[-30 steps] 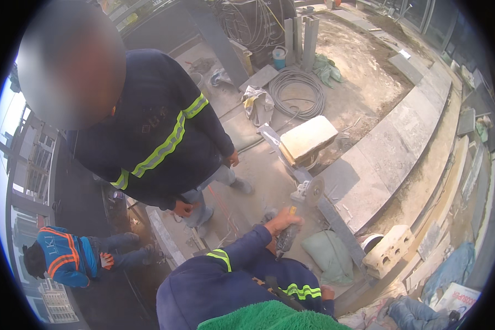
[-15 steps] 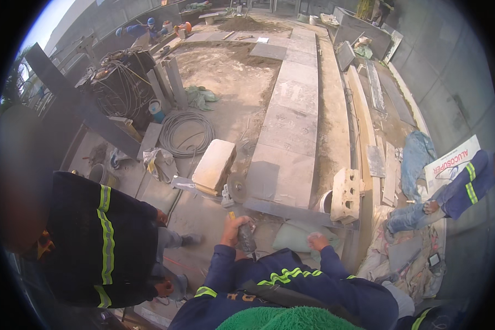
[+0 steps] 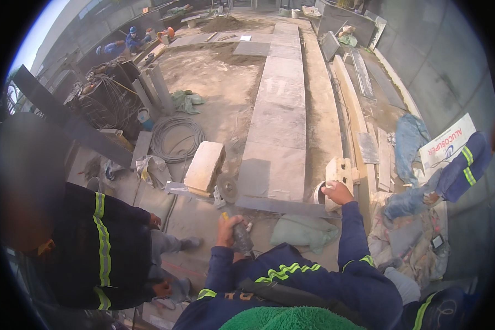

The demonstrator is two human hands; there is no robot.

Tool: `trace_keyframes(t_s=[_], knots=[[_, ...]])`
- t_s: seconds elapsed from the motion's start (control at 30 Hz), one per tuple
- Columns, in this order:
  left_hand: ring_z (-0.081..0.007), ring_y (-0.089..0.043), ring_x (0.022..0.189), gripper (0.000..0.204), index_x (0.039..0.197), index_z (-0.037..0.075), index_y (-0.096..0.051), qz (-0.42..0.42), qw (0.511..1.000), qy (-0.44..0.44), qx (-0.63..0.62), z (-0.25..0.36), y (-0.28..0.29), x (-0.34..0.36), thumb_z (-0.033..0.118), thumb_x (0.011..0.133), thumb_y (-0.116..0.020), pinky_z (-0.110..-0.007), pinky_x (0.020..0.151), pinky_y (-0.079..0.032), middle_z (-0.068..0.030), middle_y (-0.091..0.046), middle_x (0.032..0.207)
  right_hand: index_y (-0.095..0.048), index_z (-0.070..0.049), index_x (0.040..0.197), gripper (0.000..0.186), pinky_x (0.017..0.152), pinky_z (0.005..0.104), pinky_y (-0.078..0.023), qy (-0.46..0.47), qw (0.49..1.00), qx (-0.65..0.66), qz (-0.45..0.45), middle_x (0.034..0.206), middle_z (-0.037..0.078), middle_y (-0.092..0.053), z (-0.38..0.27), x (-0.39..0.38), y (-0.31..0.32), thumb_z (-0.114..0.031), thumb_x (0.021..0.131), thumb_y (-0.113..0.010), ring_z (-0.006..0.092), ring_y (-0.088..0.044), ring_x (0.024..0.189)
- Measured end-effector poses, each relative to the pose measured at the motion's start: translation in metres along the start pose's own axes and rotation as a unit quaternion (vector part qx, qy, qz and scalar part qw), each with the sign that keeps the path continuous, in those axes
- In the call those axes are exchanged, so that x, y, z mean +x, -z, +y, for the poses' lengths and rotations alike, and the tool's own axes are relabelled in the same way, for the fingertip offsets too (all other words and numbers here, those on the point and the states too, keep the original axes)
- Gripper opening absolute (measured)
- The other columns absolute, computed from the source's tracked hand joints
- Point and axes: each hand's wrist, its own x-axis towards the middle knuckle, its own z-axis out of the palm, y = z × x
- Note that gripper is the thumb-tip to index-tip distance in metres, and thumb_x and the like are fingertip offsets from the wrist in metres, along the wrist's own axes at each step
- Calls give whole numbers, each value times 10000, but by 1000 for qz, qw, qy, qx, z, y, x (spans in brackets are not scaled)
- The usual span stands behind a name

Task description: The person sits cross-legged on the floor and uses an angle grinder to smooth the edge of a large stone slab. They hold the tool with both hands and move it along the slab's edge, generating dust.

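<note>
Head cam, L fingers (image 3: 237, 219) gripping grinder (image 3: 241, 237), R fingers (image 3: 329, 190) by block (image 3: 339, 171), grip unclear, bucket (image 3: 145, 119) contents unclear

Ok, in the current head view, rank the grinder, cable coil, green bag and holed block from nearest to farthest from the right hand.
1. Holed block: right at the right hand.
2. Green bag: below and left of it.
3. Grinder: farther left, in the left hand.
4. Cable coil: farthest, upper left.

The dark grinder (image 3: 242, 238), disc (image 3: 227, 188) forward, is in the left hand (image 3: 227, 230). The pale, holey block (image 3: 337, 170) is by the right hand (image 3: 339, 192).
</note>
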Motion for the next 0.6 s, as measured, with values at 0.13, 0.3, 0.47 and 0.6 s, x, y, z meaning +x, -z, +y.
trace_keyframes(t_s=[0.13, 0.3, 0.47, 0.6], knots=[[-277, -760, 737, 266, 1057, -24, -695, -10, 1000, -6, -11, -2, -2, -1, 144, 878, -796, -423, 710, -657, -126, -731, 909, -552, 79, 1608, 902, 1183, 489, -519, 76, 965, -242, 74, 1477, 327, -696, -173, 8, 131, -544, 992, -767, 455, -665, 1400], [-232, -749, 716, 266, 1110, -13, -686, 25, 1000, 2, -18, 2, 3, -17, 133, 908, -780, -382, 655, -634, -104, -733, 862, -609, 14, 1585, 753, 1201, 499, -513, 259, 860, -399, 183, 1455, 298, -717, -429, -2, 219, -506, 1046, -694, 432, -666, 1404], [-244, -756, 730, 320, 1148, -14, -682, 36, 999, -28, -20, 2, 0, -18, 147, 896, -794, -402, 674, -642, -107, -736, 906, -491, -116, 1706, 707, 1015, 434, -621, 526, 732, -222, 373, 1577, 254, -637, -552, 0, 217, -301, 1067, -730, 324, -766, 1143], [-257, -761, 746, 335, 1138, -12, -687, 54, 997, -53, -17, 1, 11, -21, 165, 875, -793, -425, 709, -644, -109, -743, 917, -380, -225, 1779, 847, 934, 367, -633, 753, 638, 153, 48, 1714, 218, -509, -502, -124, 89, -139, 1040, -786, 214, -752, 989]])
